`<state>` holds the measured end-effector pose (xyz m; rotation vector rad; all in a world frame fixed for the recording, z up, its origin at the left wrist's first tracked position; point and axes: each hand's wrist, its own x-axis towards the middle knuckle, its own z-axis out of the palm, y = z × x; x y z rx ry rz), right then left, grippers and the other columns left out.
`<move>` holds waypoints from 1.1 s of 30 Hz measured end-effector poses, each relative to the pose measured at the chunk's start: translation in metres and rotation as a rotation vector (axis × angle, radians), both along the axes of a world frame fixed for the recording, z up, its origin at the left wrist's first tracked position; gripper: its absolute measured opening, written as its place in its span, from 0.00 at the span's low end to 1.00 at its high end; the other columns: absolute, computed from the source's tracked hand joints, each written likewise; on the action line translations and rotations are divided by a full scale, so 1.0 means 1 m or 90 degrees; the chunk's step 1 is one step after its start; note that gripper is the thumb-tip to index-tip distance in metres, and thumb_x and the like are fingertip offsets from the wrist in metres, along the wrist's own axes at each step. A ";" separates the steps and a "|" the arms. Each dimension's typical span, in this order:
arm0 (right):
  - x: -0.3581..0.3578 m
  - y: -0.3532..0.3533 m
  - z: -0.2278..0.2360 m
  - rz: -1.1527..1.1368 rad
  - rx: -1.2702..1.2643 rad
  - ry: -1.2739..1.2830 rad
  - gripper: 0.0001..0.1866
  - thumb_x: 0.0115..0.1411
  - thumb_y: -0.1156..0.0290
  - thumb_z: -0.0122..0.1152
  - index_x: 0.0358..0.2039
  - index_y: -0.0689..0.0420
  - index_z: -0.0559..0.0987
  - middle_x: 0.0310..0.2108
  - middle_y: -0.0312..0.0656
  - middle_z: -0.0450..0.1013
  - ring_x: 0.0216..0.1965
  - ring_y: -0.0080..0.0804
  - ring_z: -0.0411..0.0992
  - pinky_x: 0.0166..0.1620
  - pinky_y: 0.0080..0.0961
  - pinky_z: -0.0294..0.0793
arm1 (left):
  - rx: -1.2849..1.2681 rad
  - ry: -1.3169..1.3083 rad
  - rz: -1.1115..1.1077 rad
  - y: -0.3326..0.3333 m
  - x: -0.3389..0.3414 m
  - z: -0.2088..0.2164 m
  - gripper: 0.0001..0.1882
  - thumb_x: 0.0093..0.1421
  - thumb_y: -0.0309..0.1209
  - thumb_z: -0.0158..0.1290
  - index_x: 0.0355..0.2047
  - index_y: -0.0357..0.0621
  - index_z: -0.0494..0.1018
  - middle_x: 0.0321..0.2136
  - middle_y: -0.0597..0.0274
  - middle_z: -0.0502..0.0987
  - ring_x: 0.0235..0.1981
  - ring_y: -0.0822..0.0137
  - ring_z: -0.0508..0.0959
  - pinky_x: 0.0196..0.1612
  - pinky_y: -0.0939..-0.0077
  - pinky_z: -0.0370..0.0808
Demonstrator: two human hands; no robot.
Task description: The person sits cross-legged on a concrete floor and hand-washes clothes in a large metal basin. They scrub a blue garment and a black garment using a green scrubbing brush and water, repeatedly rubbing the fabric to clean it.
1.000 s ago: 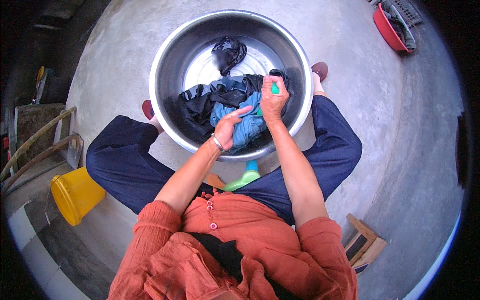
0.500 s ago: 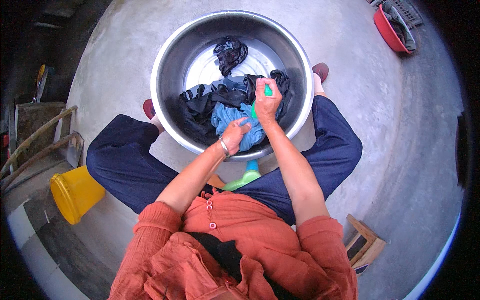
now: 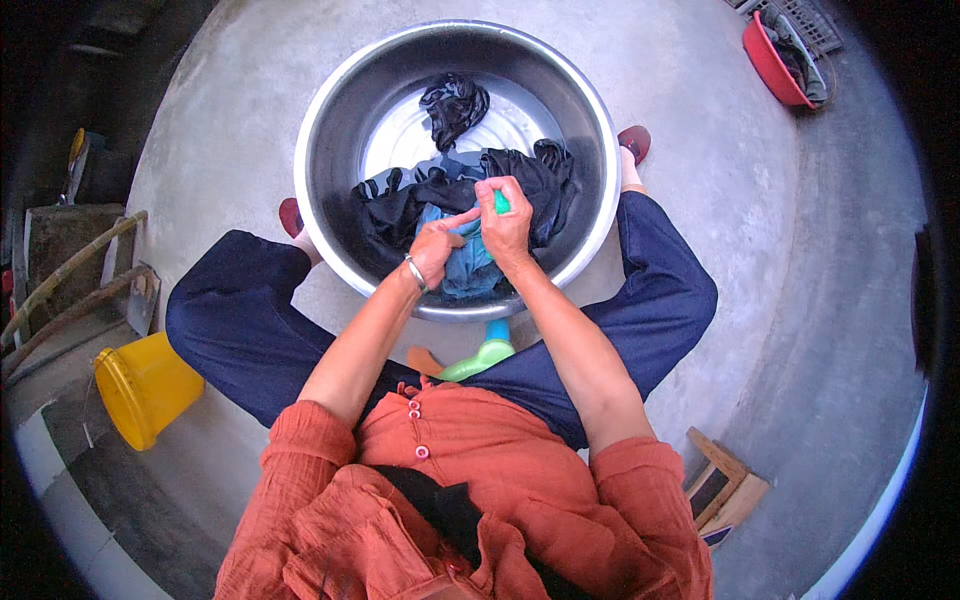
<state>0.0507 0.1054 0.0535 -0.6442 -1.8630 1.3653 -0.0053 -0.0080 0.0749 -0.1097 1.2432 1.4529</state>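
Note:
A wide steel basin point(image 3: 330, 130) stands on the concrete floor between my feet. Inside lie wet black clothes point(image 3: 400, 205), a separate black bundle point(image 3: 452, 105) at the back, and a blue garment point(image 3: 470, 265) at the near rim. My right hand point(image 3: 507, 225) is closed around a small green object point(image 3: 501, 201) and presses down on the blue garment. My left hand point(image 3: 437, 248), with a bangle on the wrist, grips the blue garment right beside it. The two hands touch.
A green and blue plastic bottle point(image 3: 482, 355) lies between my knees under the basin's rim. A yellow bucket point(image 3: 145, 388) lies at the left, wooden poles point(image 3: 60, 290) beyond it. A red tub point(image 3: 772, 60) sits far right, a wooden stool point(image 3: 725, 490) at my right hip.
Both hands have drawn back from the basin's right side toward its near middle. The right hand with the green object came closer to me along the blue garment.

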 end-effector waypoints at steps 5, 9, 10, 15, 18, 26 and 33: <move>0.011 0.037 -0.048 0.044 -0.029 -0.454 0.11 0.54 0.69 0.56 0.36 0.59 0.76 0.37 0.55 0.73 0.43 0.52 0.71 0.44 0.41 0.69 | -0.095 0.230 -0.473 -0.007 -0.014 -0.033 0.21 0.40 0.21 0.43 0.34 0.40 0.79 0.36 0.61 0.79 0.37 0.70 0.73 0.44 0.79 0.69; 0.023 0.052 -0.069 0.078 -0.002 -0.652 0.29 0.54 0.69 0.56 0.56 0.60 0.61 0.43 0.60 0.71 0.47 0.57 0.68 0.50 0.43 0.67 | -0.098 0.455 -0.599 -0.017 -0.009 -0.058 0.15 0.50 0.33 0.47 0.36 0.43 0.79 0.38 0.54 0.78 0.42 0.59 0.76 0.49 0.71 0.70; 0.024 0.054 -0.073 0.065 -0.008 -0.674 0.30 0.54 0.69 0.57 0.56 0.60 0.60 0.43 0.60 0.71 0.47 0.57 0.68 0.50 0.44 0.67 | -0.223 0.477 -0.619 -0.016 -0.009 -0.060 0.16 0.51 0.35 0.48 0.36 0.43 0.78 0.41 0.53 0.77 0.43 0.56 0.75 0.49 0.68 0.70; 0.029 0.053 -0.089 0.048 -0.067 -0.759 0.26 0.53 0.66 0.58 0.50 0.62 0.64 0.43 0.61 0.70 0.47 0.57 0.69 0.50 0.43 0.68 | -0.430 0.740 -0.512 -0.019 0.000 -0.065 0.27 0.48 0.33 0.57 0.51 0.56 0.67 0.43 0.47 0.73 0.49 0.48 0.71 0.51 0.63 0.69; 0.027 0.054 -0.104 0.091 -0.057 -0.743 0.24 0.49 0.67 0.62 0.45 0.65 0.69 0.38 0.61 0.73 0.44 0.59 0.70 0.48 0.42 0.69 | -0.374 0.740 -0.462 -0.022 -0.001 -0.071 0.36 0.47 0.33 0.59 0.57 0.57 0.59 0.47 0.44 0.69 0.51 0.47 0.68 0.52 0.63 0.68; 0.002 0.080 -0.030 0.100 -0.753 -0.009 0.12 0.53 0.76 0.60 0.34 0.55 0.65 0.19 0.32 0.59 0.19 0.22 0.62 0.18 0.21 0.62 | -0.250 0.666 -0.564 -0.025 -0.020 -0.111 0.15 0.42 0.26 0.47 0.31 0.45 0.78 0.34 0.49 0.77 0.39 0.52 0.76 0.46 0.66 0.71; -0.004 0.092 0.136 0.333 -0.721 0.434 0.12 0.59 0.70 0.53 0.44 0.54 0.71 0.29 0.35 0.68 0.23 0.21 0.60 0.28 0.23 0.64 | -0.108 0.750 -0.411 -0.026 -0.019 -0.108 0.09 0.45 0.21 0.48 0.25 0.43 0.77 0.31 0.58 0.77 0.36 0.61 0.75 0.45 0.70 0.68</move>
